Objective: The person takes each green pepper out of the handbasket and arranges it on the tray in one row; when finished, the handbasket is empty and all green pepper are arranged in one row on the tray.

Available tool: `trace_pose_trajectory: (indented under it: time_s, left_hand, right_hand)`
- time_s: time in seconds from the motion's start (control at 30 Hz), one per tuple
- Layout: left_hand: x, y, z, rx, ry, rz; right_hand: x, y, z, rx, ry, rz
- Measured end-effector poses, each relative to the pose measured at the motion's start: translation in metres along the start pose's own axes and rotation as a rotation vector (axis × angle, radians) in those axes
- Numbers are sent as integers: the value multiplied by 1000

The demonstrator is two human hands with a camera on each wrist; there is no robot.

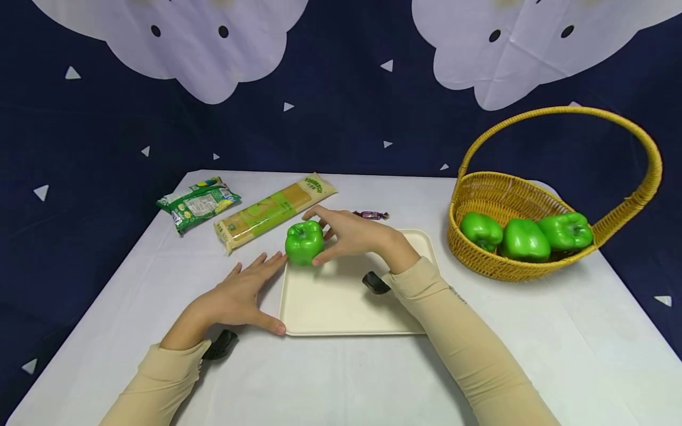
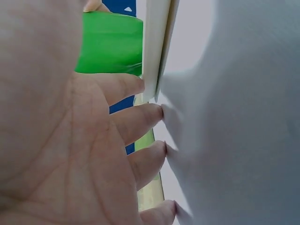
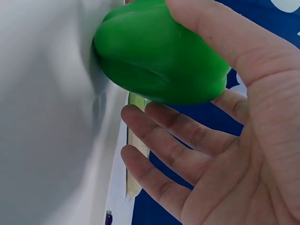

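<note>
A green bell pepper (image 1: 304, 242) sits upright at the back left corner of a cream tray (image 1: 351, 307). My right hand (image 1: 354, 234) holds it between thumb and index finger, the thumb (image 3: 201, 18) lying over its side in the right wrist view. The other right fingers extend apart below the pepper. Spread along the tray's left edge is my left hand (image 1: 240, 299), its thumb at the front corner and its index fingertip close beside the pepper. In the left wrist view, the left fingertips (image 2: 157, 152) rest at the tray rim and the white cloth.
A yellow wicker basket (image 1: 479, 269) with a tall handle stands at the right, holding several green bell peppers (image 1: 526, 240). Behind the tray lie a pack of noodles (image 1: 274, 213), a green snack bag (image 1: 199, 204) and a purple-wrapped candy (image 1: 373, 215).
</note>
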State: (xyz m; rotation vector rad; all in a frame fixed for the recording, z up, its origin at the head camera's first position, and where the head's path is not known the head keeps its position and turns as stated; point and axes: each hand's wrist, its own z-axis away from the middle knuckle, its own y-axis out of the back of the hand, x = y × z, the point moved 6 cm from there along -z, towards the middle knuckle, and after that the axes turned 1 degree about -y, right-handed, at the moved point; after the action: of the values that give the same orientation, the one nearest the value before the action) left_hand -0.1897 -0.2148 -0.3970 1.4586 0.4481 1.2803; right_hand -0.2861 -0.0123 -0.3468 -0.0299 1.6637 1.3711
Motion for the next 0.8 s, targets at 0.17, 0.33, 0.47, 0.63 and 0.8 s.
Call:
trace_pose_trajectory:
  time_s: [0.17,0.33,0.47,0.63,0.8]
  left_hand:
    - [4,2,0,16,-10,-21]
    - [7,5,1,49,-19,-37]
    - [10,7,4,83,-20,-50]
    - [11,8,7,108,-13,-51]
    - [13,8,10,115,-4,-44]
  right_hand:
    - [1,1,3,0,-10,0]
    - [0,2,5,-3,-13,1]
    - [-2,2,7,-6,-9,5]
    - [-4,5,11,-11,-18,15]
    - [-5,13,22,-1,-53,44]
